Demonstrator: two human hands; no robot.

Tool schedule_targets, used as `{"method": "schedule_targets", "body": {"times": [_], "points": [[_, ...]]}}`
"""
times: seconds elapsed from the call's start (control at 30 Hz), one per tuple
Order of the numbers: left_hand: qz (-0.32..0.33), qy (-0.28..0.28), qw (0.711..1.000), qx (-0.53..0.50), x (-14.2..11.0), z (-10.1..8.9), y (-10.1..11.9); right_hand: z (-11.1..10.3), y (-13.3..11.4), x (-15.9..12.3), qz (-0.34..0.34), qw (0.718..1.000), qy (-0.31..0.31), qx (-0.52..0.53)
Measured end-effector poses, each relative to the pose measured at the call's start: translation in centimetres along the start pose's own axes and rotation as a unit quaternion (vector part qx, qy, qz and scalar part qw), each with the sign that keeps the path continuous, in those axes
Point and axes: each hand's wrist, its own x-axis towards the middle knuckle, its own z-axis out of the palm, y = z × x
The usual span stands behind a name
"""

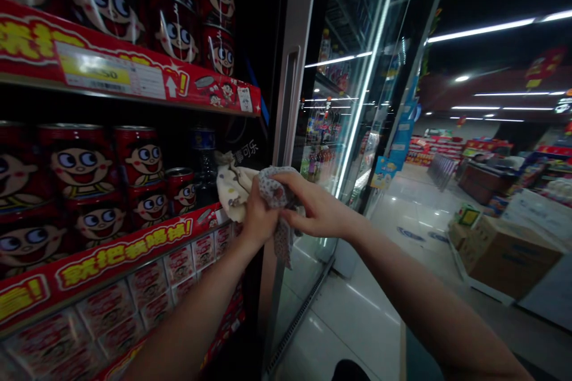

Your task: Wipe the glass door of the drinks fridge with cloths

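My left hand (pixel 261 217) and my right hand (pixel 313 205) both grip a crumpled cloth (pixel 236 193), cream on one side and grey-speckled on the other. The fingers of my right hand press on its speckled fold. Both hands are in front of a glass-door drinks cooler, next to its metal door frame (pixel 290 101). To the left, red cans with a cartoon face (pixel 143 158) stand on the cooler's shelves behind a red shelf strip (pixel 120 250). Boxed packs (pixel 179 265) fill the shelf below.
A red price strip (pixel 111 65) runs along the upper shelf. Right of the frame, an open glass door (pixel 357 101) reflects the shop. Beyond it lie a shiny tiled floor (pixel 348 321), cardboard boxes on a low stand (pixel 509 256), and a counter (pixel 482 181).
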Motion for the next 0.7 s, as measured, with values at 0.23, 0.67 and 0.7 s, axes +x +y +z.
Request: {"method": "schedule_targets", "body": {"times": [0.23, 0.67, 0.7], "points": [[0.020, 0.005, 0.999, 0.032, -0.1, 0.1, -0.4, 0.6, -2.0, -0.5, 0.009, 0.997, -0.030, -0.067], [0.051, 0.106, 0.991, 0.071, -6.2, -7.8, 5.7, 4.8, -0.5, 5.9, 0.051, 0.996, 0.067, -0.038], [0.049, 0.095, 0.991, 0.078, -6.5, -8.4, 6.0, 5.6, -0.4, 6.9, 0.065, 0.994, 0.038, -0.076]]}}
